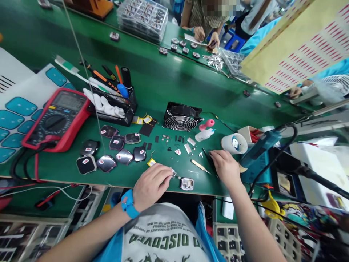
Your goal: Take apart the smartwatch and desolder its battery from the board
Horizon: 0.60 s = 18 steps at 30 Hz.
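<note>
My left hand (pixel 154 182), with a blue wrist strap, pinches a small silvery electronic part (pixel 173 172) between thumb and fingertips, just above the bench. Right of it lies an open watch case (pixel 187 184) with pale innards showing. My right hand (pixel 225 167) rests on the bench with its fingers drawn together over a slim dark tool (pixel 211 160), perhaps tweezers; its fingertips are partly hidden. A pointed tool with a light wooden handle (pixel 200 166) lies between my hands. Near my left fingers is a small yellow battery (pixel 151 162).
Several watch heads (pixel 124 157) lie at the left, by a red multimeter (pixel 58 118). A black fan (pixel 182 116) stands behind small loose parts. At the right are a white round container (pixel 233 143) and a blue-handled tool (pixel 260 147). Another person's hands (pixel 214 40) work across the bench.
</note>
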Motion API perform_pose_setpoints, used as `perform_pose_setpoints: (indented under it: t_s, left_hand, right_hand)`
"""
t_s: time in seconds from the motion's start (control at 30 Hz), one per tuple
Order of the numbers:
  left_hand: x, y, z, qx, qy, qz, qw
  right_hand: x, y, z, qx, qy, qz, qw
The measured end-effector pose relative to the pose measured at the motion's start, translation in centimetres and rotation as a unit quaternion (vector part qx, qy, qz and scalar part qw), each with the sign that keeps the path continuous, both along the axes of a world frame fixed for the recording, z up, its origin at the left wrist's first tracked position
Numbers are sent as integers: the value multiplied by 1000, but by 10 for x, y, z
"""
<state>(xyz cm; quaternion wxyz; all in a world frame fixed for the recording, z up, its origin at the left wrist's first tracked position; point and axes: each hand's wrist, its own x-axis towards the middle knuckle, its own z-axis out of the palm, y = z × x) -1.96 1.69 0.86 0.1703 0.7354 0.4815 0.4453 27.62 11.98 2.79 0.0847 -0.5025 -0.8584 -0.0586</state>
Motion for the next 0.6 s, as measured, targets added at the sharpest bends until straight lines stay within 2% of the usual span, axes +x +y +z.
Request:
perform_pose_setpoints:
  t_s: [0.17, 0.33, 0.47, 0.6]
  left_hand:
    - [0, 0, 0, 11, -1, 2, 1000]
    - [1, 0, 2, 16, 3, 17, 1000]
    - [2, -1, 2, 15, 10, 20, 1000]
    - [2, 0, 0, 21, 19, 15, 999]
  right_hand:
    - [-3, 9, -1, 18, -51, 15, 998]
    - [-13, 14, 12, 50, -55, 18, 997]
    - [-40, 11, 21, 60, -23, 39, 997]
    - [-77, 13, 16, 42, 1, 50, 998]
